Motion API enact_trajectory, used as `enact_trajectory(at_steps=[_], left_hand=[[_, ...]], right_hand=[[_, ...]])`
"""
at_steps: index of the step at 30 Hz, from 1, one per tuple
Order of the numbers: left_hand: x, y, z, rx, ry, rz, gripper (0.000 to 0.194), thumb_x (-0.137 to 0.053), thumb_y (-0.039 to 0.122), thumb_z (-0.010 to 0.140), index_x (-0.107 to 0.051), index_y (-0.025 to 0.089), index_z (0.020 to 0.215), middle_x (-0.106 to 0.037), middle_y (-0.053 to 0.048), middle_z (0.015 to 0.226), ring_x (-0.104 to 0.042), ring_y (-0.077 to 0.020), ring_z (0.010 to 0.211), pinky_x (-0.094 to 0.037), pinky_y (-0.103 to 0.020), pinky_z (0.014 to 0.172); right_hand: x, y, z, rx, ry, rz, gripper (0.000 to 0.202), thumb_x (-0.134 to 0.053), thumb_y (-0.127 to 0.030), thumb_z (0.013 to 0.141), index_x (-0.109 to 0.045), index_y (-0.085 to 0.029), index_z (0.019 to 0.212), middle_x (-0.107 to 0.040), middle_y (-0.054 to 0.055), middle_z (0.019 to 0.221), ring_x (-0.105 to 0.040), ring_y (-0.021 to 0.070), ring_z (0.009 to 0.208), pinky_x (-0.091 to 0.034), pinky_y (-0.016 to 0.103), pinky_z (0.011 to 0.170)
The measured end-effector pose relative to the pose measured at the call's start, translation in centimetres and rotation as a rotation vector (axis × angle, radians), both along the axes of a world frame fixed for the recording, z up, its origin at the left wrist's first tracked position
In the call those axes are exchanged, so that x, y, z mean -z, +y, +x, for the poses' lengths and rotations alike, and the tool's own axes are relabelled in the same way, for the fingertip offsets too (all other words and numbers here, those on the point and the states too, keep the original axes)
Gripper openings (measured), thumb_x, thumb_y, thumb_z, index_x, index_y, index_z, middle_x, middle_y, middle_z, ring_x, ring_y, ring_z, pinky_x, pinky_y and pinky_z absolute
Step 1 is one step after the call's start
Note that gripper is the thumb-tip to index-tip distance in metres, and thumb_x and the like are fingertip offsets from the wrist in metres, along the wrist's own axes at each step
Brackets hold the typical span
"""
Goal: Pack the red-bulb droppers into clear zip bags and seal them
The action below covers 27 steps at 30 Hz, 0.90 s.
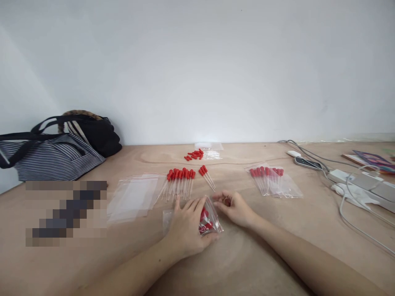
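A clear zip-lock bag with red-bulbed droppers inside lies on the table in front of me. My left hand rests across this bag with its fingers stretched out and its thumb by the near edge, hiding much of the contents. At the bag's far right corner, my right hand has its fingers curled in a pinch by the zip edge. Just beyond sits a row of loose droppers with red bulbs and clear stems. A few more droppers lie slightly right of that row.
Flat empty bags are spread at left, and a filled bag of droppers lies at right. Farther back are loose red bulbs and clear stems. A striped bag, a power strip and cables flank the table.
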<state>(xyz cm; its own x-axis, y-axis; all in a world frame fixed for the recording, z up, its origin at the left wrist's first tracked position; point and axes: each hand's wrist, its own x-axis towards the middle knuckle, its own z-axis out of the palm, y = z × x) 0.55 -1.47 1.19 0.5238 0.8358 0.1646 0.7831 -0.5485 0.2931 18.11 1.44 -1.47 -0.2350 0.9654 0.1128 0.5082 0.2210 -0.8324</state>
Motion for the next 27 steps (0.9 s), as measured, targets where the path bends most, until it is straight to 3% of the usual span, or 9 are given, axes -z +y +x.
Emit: enact_trajectory(at_steps=[4,8,12,18,22,27], left_hand=[[0.5,-0.4,0.1,0.153,-0.046,-0.003,0.098,-0.068,0.054,0.059,-0.018,0.014,0.134,-0.047,-0.017,0.127,-0.043,-0.0338,0.114,-0.005,-0.066,0.098],[0.7,-0.7,0.4,0.317,-0.105,0.076,0.110,-0.064,0.061,0.060,-0.002,0.015,0.137,-0.048,-0.015,0.125,-0.046,-0.0313,0.111,-0.008,-0.062,0.101],[0.8,-0.6,0.7,0.335,-0.129,0.201,0.103,-0.058,0.066,0.061,-0.012,0.012,0.136,-0.053,-0.015,0.117,-0.050,-0.0317,0.104,-0.014,-0.061,0.100],[1.1,-0.3,0.5,0.345,-0.134,0.321,0.093,-0.054,0.068,0.064,-0.027,0.011,0.132,-0.057,-0.014,0.108,-0.051,-0.0324,0.101,-0.015,-0.061,0.099],[1.2,-0.3,0.0,0.342,-0.134,0.303,0.081,-0.056,0.066,0.064,-0.040,0.014,0.125,-0.056,-0.012,0.108,-0.050,-0.0311,0.102,-0.017,-0.057,0.100],[1.8,-0.1,0.2,0.325,-0.199,0.190,0.042,-0.061,0.038,0.070,-0.053,0.022,0.108,-0.058,-0.006,0.102,-0.053,-0.0246,0.095,-0.028,-0.050,0.097]], right_hand=[[-0.4,0.3,1.6,-0.150,0.072,0.066,0.036,-0.052,-0.017,0.068,-0.058,-0.018,0.104,-0.059,0.002,0.086,-0.046,0.0091,0.059,-0.040,0.022,0.058],[-1.7,-0.1,2.1,-0.326,0.237,-0.161,0.028,-0.049,-0.021,0.071,-0.063,-0.017,0.095,-0.062,0.002,0.078,-0.052,0.0125,0.069,-0.043,0.024,0.067],[-2.1,-0.4,1.9,-0.281,0.204,-0.314,0.027,-0.047,-0.029,0.075,-0.067,-0.012,0.080,-0.062,0.001,0.067,-0.049,0.0102,0.057,-0.040,0.022,0.056],[-1.5,-0.3,2.5,-0.335,0.072,-0.366,0.025,-0.067,-0.035,0.061,-0.067,-0.013,0.073,-0.061,-0.001,0.064,-0.049,0.0095,0.057,-0.038,0.020,0.053],[-1.9,0.0,5.5,-0.257,-0.002,-0.473,0.022,-0.070,-0.032,0.056,-0.067,-0.014,0.068,-0.058,-0.002,0.057,-0.045,0.0077,0.050,-0.035,0.019,0.048],[-2.8,0.4,11.2,-0.060,0.029,-0.492,0.021,-0.070,-0.035,0.055,-0.065,-0.015,0.061,-0.055,-0.002,0.051,-0.046,0.0079,0.046,-0.037,0.019,0.044]])
